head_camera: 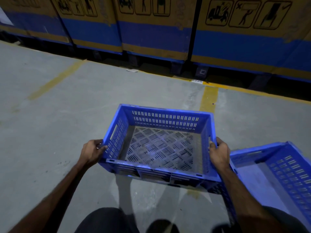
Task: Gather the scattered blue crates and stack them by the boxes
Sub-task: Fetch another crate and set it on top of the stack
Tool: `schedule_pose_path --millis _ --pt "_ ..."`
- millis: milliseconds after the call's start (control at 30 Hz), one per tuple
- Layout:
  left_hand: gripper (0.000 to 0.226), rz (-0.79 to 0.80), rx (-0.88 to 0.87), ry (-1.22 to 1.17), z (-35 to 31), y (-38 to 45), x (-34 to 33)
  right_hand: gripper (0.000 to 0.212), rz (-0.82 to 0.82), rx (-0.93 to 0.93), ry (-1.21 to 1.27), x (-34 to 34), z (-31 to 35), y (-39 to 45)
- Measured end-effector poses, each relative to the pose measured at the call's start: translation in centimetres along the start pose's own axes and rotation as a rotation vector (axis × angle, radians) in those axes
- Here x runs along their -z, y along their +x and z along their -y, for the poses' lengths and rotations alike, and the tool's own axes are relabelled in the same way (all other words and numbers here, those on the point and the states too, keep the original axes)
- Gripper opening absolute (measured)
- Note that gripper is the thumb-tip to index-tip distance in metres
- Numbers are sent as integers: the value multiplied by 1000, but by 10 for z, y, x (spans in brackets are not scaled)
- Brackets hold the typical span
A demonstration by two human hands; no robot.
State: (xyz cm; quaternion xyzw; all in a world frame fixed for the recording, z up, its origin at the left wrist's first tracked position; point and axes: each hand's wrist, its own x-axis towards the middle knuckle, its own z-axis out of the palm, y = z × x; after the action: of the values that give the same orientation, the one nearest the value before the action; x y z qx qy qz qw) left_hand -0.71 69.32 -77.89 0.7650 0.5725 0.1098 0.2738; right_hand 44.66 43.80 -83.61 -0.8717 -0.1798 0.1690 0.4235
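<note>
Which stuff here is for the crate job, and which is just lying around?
For the job: held blue crate, gripped by left hand and right hand; second blue crate; cardboard boxes.

Just lying about: paper scrap; floor label; yellow floor lines.

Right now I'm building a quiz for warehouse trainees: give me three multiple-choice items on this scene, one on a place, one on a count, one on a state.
1. Where is the second crate?
A. to the person's right
B. on top of the boxes
C. far left

2. How many blue crates show?
A. one
B. two
C. four

3. What is inside the held crate?
A. bottles
B. cartons
C. nothing

Key: 1 A, it sits tilted at the right edge. 2 B, one held and one beside it. 3 C, its perforated bottom shows bare, while the left hand and right hand each keep a grip on a side wall, facing the boxes.
</note>
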Motion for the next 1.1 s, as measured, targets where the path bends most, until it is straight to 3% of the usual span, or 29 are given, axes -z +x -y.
schedule_pose_path --millis 233,433,533,700,967,1100 --pt "38 -58 32 -55 -71 -28 126 40 14 105 35 78 169 -11" --pt "35 -119 74 -113 -149 -67 277 37 68 182 -9 158 324 -21" --pt "19 -164 99 -145 -187 -89 354 24 95 202 -16 198 407 -45" --pt "21 -209 180 -163 -234 -132 481 27 142 216 11 254 526 -83" --pt "49 -320 334 -331 -265 -199 626 17 220 332 34 308 676 -155" --pt "44 -410 365 -355 -258 -218 661 18 267 410 49 313 721 -180"
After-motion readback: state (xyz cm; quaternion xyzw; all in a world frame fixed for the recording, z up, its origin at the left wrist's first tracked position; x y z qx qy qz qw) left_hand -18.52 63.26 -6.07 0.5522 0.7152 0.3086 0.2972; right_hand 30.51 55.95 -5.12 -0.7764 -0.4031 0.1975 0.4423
